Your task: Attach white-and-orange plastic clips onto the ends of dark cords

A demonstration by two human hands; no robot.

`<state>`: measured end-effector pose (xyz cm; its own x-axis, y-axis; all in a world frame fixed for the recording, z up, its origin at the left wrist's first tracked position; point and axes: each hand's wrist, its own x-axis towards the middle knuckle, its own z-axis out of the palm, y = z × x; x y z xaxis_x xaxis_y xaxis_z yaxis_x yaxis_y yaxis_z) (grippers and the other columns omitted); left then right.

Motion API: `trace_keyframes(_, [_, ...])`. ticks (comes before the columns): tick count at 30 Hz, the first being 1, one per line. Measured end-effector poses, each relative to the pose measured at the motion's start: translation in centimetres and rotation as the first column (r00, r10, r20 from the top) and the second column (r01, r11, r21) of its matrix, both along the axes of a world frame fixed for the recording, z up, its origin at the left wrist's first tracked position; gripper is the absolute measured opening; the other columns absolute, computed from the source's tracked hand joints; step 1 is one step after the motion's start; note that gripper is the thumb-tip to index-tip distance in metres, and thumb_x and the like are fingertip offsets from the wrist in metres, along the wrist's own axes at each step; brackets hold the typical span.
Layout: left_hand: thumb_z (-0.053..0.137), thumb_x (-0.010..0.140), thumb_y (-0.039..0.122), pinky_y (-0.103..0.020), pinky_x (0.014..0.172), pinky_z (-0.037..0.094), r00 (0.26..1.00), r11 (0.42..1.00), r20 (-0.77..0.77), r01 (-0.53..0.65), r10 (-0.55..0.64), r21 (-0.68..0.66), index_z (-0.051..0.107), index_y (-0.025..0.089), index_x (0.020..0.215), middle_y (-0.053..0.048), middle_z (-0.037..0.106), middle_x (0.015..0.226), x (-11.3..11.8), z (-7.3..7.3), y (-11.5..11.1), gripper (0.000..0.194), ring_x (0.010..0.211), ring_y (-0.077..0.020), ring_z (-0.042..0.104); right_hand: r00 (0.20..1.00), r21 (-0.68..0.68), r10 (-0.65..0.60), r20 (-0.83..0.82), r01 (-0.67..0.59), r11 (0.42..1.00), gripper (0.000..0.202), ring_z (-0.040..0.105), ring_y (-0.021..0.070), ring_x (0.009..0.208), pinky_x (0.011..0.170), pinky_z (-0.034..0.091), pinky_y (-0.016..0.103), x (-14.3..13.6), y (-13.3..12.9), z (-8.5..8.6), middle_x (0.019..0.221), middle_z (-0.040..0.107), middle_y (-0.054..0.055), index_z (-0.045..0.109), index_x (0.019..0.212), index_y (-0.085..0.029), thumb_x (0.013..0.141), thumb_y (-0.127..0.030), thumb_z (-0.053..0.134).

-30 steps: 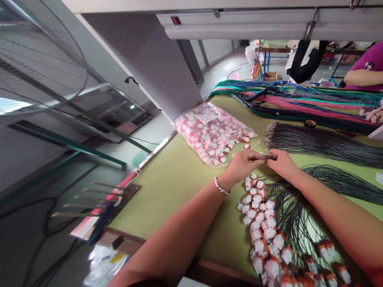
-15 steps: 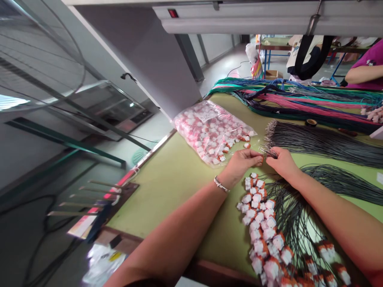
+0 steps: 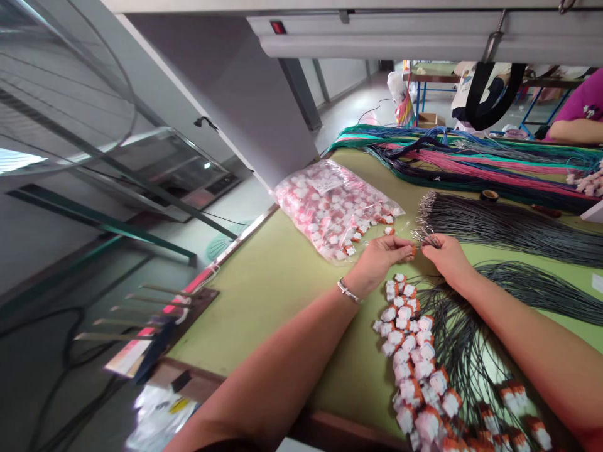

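My left hand point(image 3: 386, 254) pinches a small orange and white connector point(image 3: 412, 251) above the green table. Just to its right, my right hand point(image 3: 443, 252) is closed on several thin black wires point(image 3: 429, 241) with metal tips, which point toward the connector. Whether a wire tip sits inside the connector is too small to tell. A clear bag of connectors point(image 3: 330, 201) lies beyond my left hand, some of them loose at its mouth. Nearer me is a pile of connectors with black wires attached point(image 3: 414, 351).
Behind my right hand lies a bundle of black wires point(image 3: 518, 226), with a roll of tape point(image 3: 488, 195) beside it. Green, pink and blue cables point(image 3: 447, 154) cross the far table. A person in a purple top point(image 3: 581, 103) is at the right edge.
My right hand has shifted very slightly to the right, and its fingers sit a little differently on the wires. The person at the far right has lowered an arm.
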<state>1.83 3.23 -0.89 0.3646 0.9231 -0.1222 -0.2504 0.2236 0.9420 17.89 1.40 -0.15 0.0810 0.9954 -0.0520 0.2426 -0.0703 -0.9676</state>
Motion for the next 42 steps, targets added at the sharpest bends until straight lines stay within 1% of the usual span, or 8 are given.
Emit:
trace_keyframes(15, [0.086,0.052,0.034,-0.023,0.059,0.047,0.999,1.0,-0.027,-0.025,0.025,-0.004,0.067,0.011,0.067,-0.001,0.066,0.06,0.8,-0.2,-0.3,0.033,0.055,-0.0084,0.058,0.996,0.077,0.043,0.078,-0.049,0.996,0.012,0.034,0.0099,0.055,0.052,0.028,0.024,-0.4,-0.4,0.1,0.053,0.043,-0.004,0.048,0.058,-0.019,0.059,-0.031,0.051])
trace_keyframes(23, [0.079,0.062,0.035,-0.021,0.049,0.04,0.982,0.993,-0.162,0.103,-0.093,0.058,0.071,0.012,0.074,-0.001,0.063,0.057,-0.7,0.6,0.2,0.027,0.049,-0.0071,0.051,0.997,0.001,0.075,-0.023,-0.075,0.997,0.016,0.03,0.0085,0.05,0.049,0.024,0.024,0.2,-0.1,0.2,0.05,0.039,-0.006,0.052,0.058,-0.019,0.06,-0.033,0.057])
trace_keyframes(26, [0.074,0.067,0.033,-0.021,0.043,0.033,0.879,0.948,-0.406,0.307,-0.248,0.086,0.072,0.013,0.072,0.0,0.062,0.055,-2.0,1.6,0.6,0.021,0.043,-0.0062,0.044,0.999,0.027,0.044,0.012,-0.045,0.999,0.023,0.038,0.0106,0.049,0.05,0.029,0.025,0.5,0.2,0.3,0.048,0.046,-0.004,0.058,0.061,-0.018,0.067,-0.04,0.057])
trace_keyframes(29, [0.07,0.07,0.028,-0.022,0.053,0.042,0.695,0.824,-0.632,0.545,-0.342,0.153,0.072,0.016,0.071,-0.002,0.067,0.063,-3.0,2.5,1.0,0.012,0.054,-0.0106,0.055,0.999,0.06,-0.024,-0.027,0.025,0.998,0.028,0.047,0.013,0.054,0.052,0.034,0.026,0.4,0.5,0.2,0.056,0.057,0.0,0.063,0.066,-0.017,0.068,-0.045,0.059])
trace_keyframes(32, [0.063,0.076,0.025,-0.029,0.067,0.049,0.677,0.793,-0.736,0.443,0.01,0.418,0.072,0.017,0.073,-0.006,0.069,0.074,-3.2,2.4,1.6,0.013,0.07,-0.0165,0.061,0.99,0.001,-0.07,-0.124,0.071,0.997,0.03,0.042,0.0108,0.047,0.046,0.03,0.025,-0.1,0.6,0.3,0.055,0.056,-0.002,0.065,0.076,-0.017,0.065,-0.044,0.062])
trace_keyframes(35, [0.056,0.079,0.015,-0.04,0.091,0.046,0.631,0.647,-0.636,0.264,0.444,0.715,0.072,0.017,0.091,-0.011,0.069,0.103,-2.6,0.9,2.7,0.02,0.098,-0.0232,0.06,0.985,-0.013,-0.048,-0.168,0.047,0.999,0.03,0.04,0.0097,0.044,0.044,0.028,0.024,-0.6,0.3,0.3,0.053,0.057,-0.003,0.063,0.083,-0.018,0.063,-0.04,0.063])
trace_keyframes(37, [0.052,0.08,0.01,-0.042,0.097,0.043,0.6,0.593,-0.636,0.308,0.486,0.744,0.071,0.018,0.095,-0.012,0.067,0.111,-2.2,-0.2,3.4,0.026,0.105,-0.0243,0.057,0.989,0.02,-0.031,-0.142,0.035,0.999,0.023,0.042,0.0099,0.046,0.047,0.03,0.024,-0.7,0.0,0.4,0.053,0.056,-0.002,0.061,0.075,-0.018,0.063,-0.037,0.062])
trace_keyframes(42, [0.048,0.083,0.011,-0.039,0.089,0.046,0.524,0.627,-0.713,0.373,0.465,0.684,0.072,0.018,0.084,-0.011,0.07,0.09,-2.3,-1.4,4.1,0.025,0.094,-0.0249,0.06,0.998,0.121,-0.068,-0.014,0.069,0.99,0.018,0.033,0.0094,0.052,0.05,0.027,0.025,-0.7,-0.1,0.4,0.05,0.041,-0.005,0.05,0.056,-0.019,0.063,-0.033,0.06])
